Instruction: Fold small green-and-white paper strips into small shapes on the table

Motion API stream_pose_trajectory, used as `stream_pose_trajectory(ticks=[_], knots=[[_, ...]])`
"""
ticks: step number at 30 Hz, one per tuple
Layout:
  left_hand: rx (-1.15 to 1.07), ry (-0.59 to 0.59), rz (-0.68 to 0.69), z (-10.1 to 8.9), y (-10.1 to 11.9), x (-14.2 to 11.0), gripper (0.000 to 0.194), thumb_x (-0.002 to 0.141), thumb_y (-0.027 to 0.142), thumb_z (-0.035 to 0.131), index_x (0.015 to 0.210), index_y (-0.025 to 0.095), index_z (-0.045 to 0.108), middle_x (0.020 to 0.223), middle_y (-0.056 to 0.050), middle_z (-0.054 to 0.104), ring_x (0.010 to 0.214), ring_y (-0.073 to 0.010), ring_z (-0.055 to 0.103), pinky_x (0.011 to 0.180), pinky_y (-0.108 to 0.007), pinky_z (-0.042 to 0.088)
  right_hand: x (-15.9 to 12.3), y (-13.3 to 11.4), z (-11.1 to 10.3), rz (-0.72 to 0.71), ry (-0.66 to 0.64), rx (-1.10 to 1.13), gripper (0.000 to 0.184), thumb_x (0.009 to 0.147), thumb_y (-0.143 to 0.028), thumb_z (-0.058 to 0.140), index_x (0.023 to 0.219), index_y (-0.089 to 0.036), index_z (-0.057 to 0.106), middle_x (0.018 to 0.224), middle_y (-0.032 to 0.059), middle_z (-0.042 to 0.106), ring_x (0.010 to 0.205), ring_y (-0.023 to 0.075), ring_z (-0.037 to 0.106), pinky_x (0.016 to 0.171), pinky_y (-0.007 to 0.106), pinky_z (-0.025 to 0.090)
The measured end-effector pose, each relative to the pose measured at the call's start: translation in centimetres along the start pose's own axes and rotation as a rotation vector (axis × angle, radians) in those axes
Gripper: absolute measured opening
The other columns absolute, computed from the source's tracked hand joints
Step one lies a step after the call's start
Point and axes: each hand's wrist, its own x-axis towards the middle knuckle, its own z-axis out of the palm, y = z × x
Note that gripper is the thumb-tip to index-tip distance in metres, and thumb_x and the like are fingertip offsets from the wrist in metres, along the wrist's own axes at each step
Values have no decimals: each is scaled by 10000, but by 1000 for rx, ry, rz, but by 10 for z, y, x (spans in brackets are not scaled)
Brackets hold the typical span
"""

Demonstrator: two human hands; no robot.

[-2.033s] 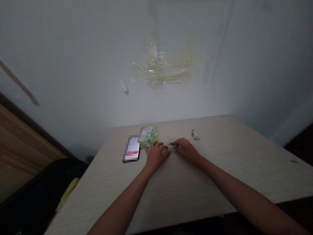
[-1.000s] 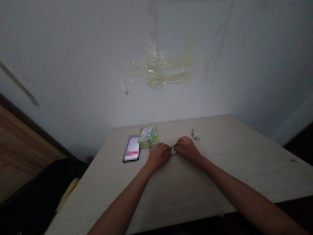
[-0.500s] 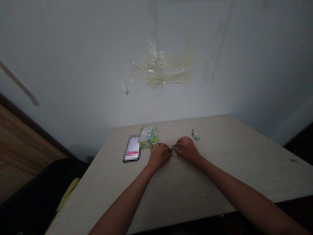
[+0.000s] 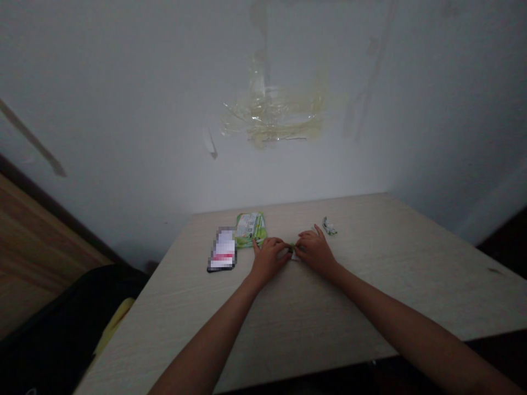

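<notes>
Both of my hands meet at the middle of a pale wooden table (image 4: 313,312). My left hand (image 4: 268,259) and my right hand (image 4: 315,252) pinch a small green and white wrapper (image 4: 291,249) between their fingertips, low over the tabletop. Most of the wrapper is hidden by the fingers. Just left of my left hand lies a green snack packet (image 4: 250,229), flat on the table.
A phone (image 4: 223,250) with a lit screen lies left of the green packet. A small crumpled wrapper (image 4: 329,226) sits behind my right hand. The table stands against a white wall with old tape marks. A dark bag (image 4: 57,334) rests at lower left.
The hands stayed together over the small wrapper, working it with the fingertips. My right hand's outer fingers have lifted and spread a little. Less of the white piece shows now.
</notes>
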Motion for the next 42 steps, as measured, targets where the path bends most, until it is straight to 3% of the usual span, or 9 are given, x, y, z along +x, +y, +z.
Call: stream_pose_trajectory(ticks=[6, 26, 42], knots=[[37, -18, 10, 3, -3, 0, 225, 869, 420, 597, 1076, 444, 679, 1185, 27, 633, 1209, -244, 486, 1087, -726, -3, 0, -2, 0, 6, 37, 3, 87, 791, -197, 646, 731, -233, 697, 797, 29, 728, 997, 240, 629, 1133, 587, 118], [21, 4, 10, 5, -4, 0, 185, 864, 420, 605, 1015, 428, 712, 1194, 13, 634, 1206, -255, 496, 1072, -736, -6, 1, -11, -3, 48, 33, -103, 109, 830, -227, 611, 783, -217, 709, 829, 34, 730, 1028, 234, 591, 1139, 570, 62], [29, 2, -9, 5, -3, 1, 164, 861, 445, 609, 992, 453, 707, 1204, 40, 622, 1215, -250, 482, 1053, -764, -20, 1, -9, 3, 8, 101, -147, 162, 876, -228, 577, 780, -204, 705, 805, 45, 725, 986, 217, 600, 1153, 540, 97]])
